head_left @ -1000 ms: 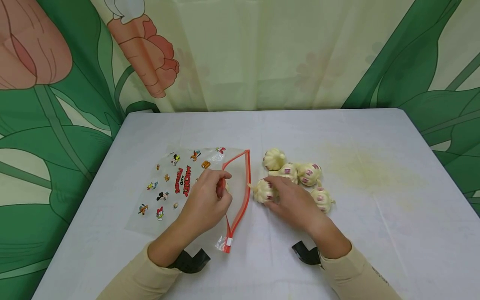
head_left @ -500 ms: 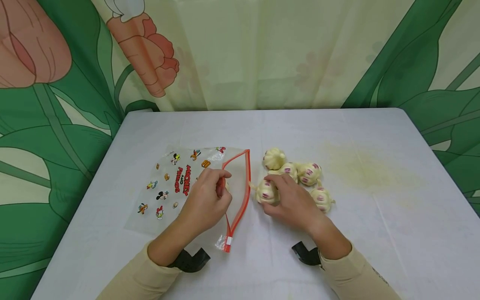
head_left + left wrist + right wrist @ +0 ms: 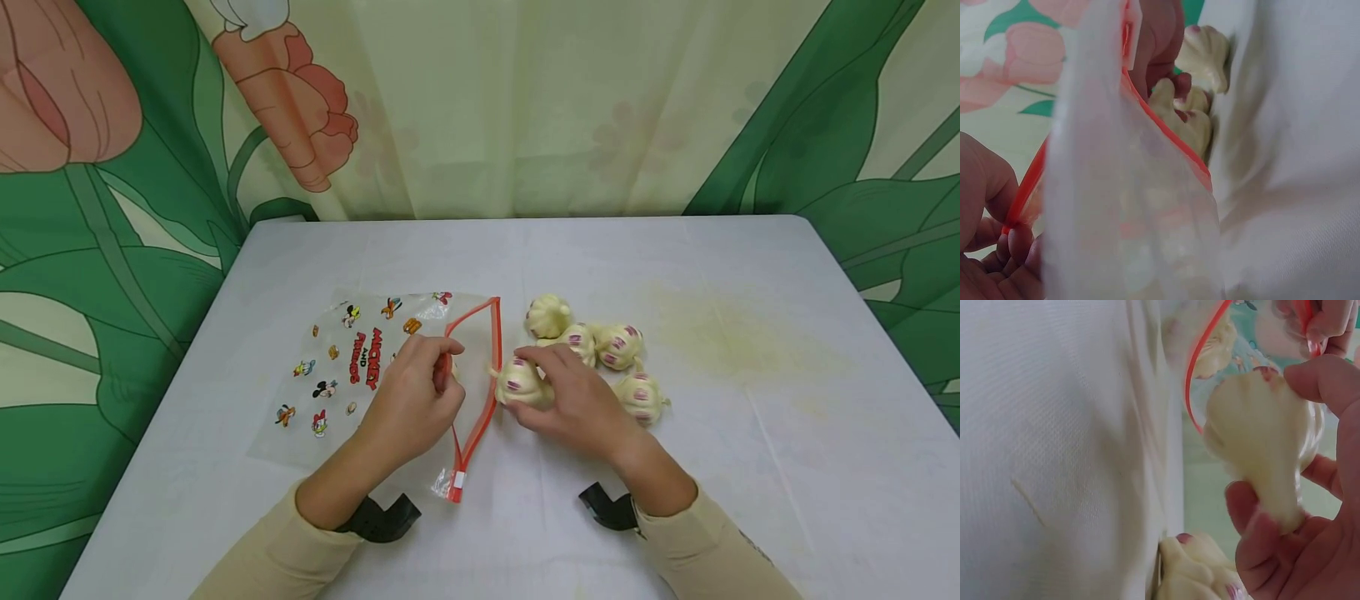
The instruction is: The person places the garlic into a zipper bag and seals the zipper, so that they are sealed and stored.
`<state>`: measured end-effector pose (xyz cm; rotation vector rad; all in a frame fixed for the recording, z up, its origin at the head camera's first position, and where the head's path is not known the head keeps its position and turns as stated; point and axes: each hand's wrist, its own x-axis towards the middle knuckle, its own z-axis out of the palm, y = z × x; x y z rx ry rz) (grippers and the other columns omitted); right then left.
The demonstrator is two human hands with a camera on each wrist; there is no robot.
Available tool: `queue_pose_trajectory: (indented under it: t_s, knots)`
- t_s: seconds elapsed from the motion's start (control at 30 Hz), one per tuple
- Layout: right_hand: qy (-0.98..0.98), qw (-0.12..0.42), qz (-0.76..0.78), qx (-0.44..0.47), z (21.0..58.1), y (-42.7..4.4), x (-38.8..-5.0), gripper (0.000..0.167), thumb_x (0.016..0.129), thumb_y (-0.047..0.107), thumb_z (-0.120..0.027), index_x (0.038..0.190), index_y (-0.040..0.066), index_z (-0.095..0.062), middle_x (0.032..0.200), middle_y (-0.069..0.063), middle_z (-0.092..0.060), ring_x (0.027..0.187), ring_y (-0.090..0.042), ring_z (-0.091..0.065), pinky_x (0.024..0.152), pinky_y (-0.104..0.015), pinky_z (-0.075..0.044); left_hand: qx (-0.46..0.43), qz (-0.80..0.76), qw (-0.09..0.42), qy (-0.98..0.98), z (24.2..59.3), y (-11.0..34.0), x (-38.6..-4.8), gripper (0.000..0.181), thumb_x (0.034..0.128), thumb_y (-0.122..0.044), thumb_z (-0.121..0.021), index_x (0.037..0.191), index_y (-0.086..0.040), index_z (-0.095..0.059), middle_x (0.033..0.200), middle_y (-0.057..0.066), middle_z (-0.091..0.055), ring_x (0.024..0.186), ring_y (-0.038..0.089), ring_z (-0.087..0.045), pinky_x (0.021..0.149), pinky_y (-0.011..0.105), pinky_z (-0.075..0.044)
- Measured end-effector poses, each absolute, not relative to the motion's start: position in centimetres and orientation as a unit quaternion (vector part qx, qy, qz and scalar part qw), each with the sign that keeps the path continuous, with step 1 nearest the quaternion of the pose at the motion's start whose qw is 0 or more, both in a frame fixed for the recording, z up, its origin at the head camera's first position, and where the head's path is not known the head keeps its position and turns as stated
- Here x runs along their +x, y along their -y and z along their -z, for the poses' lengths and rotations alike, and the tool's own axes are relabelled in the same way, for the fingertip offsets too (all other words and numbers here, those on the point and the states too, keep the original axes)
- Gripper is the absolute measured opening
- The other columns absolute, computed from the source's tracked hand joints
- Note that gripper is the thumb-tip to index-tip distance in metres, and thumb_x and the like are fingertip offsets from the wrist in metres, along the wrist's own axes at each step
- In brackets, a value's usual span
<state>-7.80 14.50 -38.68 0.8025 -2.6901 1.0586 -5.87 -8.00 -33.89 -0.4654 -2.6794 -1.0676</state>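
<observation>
A clear zip bag [image 3: 292, 450] with a red zip edge and cartoon prints lies on the table, its mouth spread toward the right. My left hand [image 3: 416, 387] pinches one side of the red edge and lifts it. Between the fingers and thumb of my right hand [image 3: 577, 404] is a garlic bulb [image 3: 519, 380], held at the bag's mouth over the lower red edge. The right wrist view gives its pale underside and neck. Behind the red edge there, another garlic bulb [image 3: 1215, 353] shows inside the bag.
Several more garlic bulbs [image 3: 619, 347] sit in a cluster just beyond and right of my right hand. A white cloth covers the table [image 3: 750, 467], with a yellowish stain at the right. A printed curtain [image 3: 487, 108] hangs behind the far edge.
My right hand has taken the garlic bulb from the cluster's left side and moved it slightly left to the bag's mouth. The left hand stays on the red edge.
</observation>
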Motion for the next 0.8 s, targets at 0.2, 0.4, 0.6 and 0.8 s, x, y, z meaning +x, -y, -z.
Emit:
queue_pose_trajectory:
  t_s: [0.2, 0.4, 0.6, 0.8]
  knots:
    - [0.883, 0.029, -0.383, 0.27, 38.6, -14.4, -7.8, 0.059, 0.08, 0.027, -0.083, 0.13, 0.007, -0.06, 0.122, -0.009, -0.06, 0.113, -0.024, -0.057, 0.096, -0.044, -0.048, -0.156, 0.363, 0.107, 0.912, 33.8, 8.0, -5.9, 0.03, 0.0813, 0.005, -0.062, 0.111, 0.002, -0.064, 0.092, 0.005, -0.052, 0.075, 0.014, -0.05, 0.059, 0.024, -0.048]
    - [0.871, 0.006, -0.402, 0.283, 38.7, -14.2, -7.9, 0.062, 0.081, 0.022, -0.084, 0.134, 0.005, -0.058, 0.13, -0.008, -0.06, 0.124, -0.025, -0.054, 0.104, -0.045, -0.043, -0.163, 0.362, 0.111, 0.911, 33.9, 8.1, -5.9, 0.03, 0.0814, 0.005, -0.061, 0.111, 0.002, -0.064, 0.092, 0.006, -0.053, 0.075, 0.014, -0.05, 0.06, 0.024, -0.048]
    - [0.849, 0.001, -0.423, 0.316, 38.8, -13.9, -8.0, 0.064, 0.081, 0.014, -0.083, 0.139, 0.004, -0.057, 0.133, -0.009, -0.06, 0.126, -0.026, -0.054, 0.105, -0.043, -0.042, -0.166, 0.367, 0.111, 0.909, 34.0, 8.1, -5.8, 0.03, 0.0809, 0.005, -0.061, 0.11, 0.003, -0.065, 0.091, 0.005, -0.052, 0.074, 0.014, -0.049, 0.059, 0.024, -0.047]
    - [0.851, -0.04, -0.43, 0.3, 38.9, -13.2, -7.9, 0.065, 0.084, 0.019, -0.081, 0.143, 0.006, -0.055, 0.139, -0.007, -0.057, 0.129, -0.023, -0.051, 0.106, -0.042, -0.042, -0.17, 0.361, 0.119, 0.909, 34.0, 8.2, -5.9, 0.029, 0.0801, 0.005, -0.06, 0.109, 0.002, -0.065, 0.089, 0.004, -0.051, 0.074, 0.013, -0.049, 0.059, 0.025, -0.046]
